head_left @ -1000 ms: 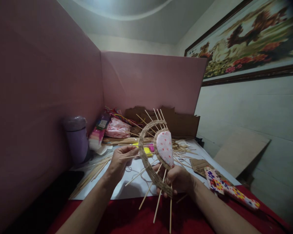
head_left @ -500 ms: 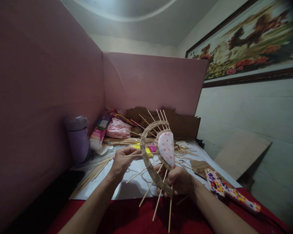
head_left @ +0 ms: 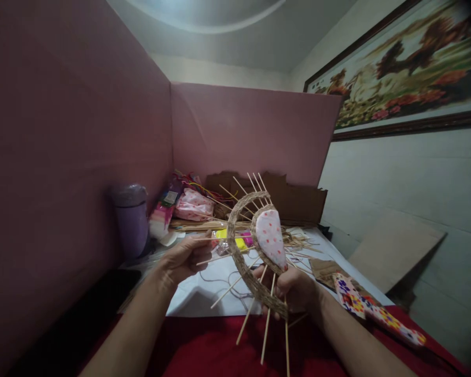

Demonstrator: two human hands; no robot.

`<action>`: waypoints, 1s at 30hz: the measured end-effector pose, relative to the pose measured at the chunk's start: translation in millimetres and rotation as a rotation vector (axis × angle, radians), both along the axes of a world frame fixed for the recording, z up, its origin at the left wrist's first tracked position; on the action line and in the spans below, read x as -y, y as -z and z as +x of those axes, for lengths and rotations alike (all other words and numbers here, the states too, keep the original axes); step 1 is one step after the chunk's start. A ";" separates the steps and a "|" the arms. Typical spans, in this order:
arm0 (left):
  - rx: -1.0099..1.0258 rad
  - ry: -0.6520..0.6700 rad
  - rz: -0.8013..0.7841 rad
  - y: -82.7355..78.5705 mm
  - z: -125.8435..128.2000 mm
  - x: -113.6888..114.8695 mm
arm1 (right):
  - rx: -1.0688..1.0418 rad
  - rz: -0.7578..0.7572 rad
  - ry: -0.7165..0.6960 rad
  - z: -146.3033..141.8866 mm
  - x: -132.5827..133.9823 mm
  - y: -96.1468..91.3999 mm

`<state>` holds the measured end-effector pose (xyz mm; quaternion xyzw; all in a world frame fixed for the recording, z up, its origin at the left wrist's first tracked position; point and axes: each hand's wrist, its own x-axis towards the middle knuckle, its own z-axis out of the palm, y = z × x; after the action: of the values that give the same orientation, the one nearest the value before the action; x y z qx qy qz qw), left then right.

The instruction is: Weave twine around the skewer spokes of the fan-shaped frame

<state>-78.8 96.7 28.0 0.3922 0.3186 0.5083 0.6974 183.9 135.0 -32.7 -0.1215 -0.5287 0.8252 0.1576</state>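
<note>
A half-round woven twine piece (head_left: pixel 235 262) stands tilted before me, with thin wooden sticks fanning out through its outer band. Its inner half circle (head_left: pixel 270 236) is white cloth with red dots, edged in twine. My right hand (head_left: pixel 296 288) grips the lower end, thumb in front and fingers behind the band. To the left, my left hand (head_left: pixel 185 256) is closed, its fingertips pinching the outer end of one wooden stick (head_left: pixel 220 239). Part of the right fingers is hidden by the band.
A purple lidded cup (head_left: pixel 131 222) stands at the left. Behind are dotted pink cloth (head_left: pixel 194 204), yellow packets (head_left: pixel 222 234) and torn cardboard (head_left: pixel 302 201). A flower-patterned glue-gun-like tool (head_left: pixel 392 322) lies at the right, by a cardboard scrap (head_left: pixel 324 271).
My left hand has slid left, away from the outer band toward the stick's end. The woven piece has tilted slightly, its lower end shifting right with my right hand. The camera view has shifted a little.
</note>
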 end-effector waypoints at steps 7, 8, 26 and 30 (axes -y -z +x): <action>-0.020 -0.011 0.064 -7.2 -10.9 1.4 | 0.020 -0.051 0.004 -0.8 2.6 3.3; -0.046 -0.039 0.098 -7.7 -11.8 1.5 | 0.032 -0.058 0.019 -0.9 2.3 2.9; -1.255 -0.803 0.959 0.2 0.0 0.9 | 0.220 -0.117 0.103 -7.1 2.7 -2.8; -1.355 -0.837 0.996 2.4 2.9 0.5 | 0.231 -0.114 0.079 -8.4 3.6 -4.6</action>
<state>-75.8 96.1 25.6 0.7113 0.5175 0.4590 -0.1245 175.5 131.4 -28.1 -0.2451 -0.4902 0.8277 0.1208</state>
